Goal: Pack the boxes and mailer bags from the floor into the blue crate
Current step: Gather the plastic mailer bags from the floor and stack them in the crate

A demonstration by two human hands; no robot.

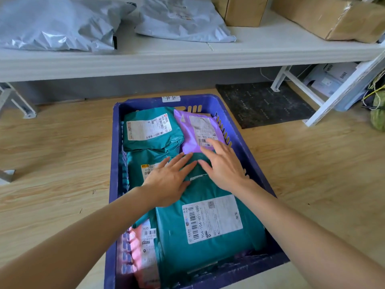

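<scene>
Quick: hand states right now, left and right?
Left hand: open, flat on the teal bag.
Right hand: open, fingers straight, on the same bag.

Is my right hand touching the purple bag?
Cannot tell. The head view shows fingertips of the right hand overlapping the near corner of the purple bag, but from above neither contact nor gap shows.

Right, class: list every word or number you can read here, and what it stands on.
"104-104-H21-080": label on the near teal bag.
"635-": label on the pink bag, cut off.
Labels on the far teal bag and the purple bag, and the sticker on the crate: too blurred to read.
</scene>
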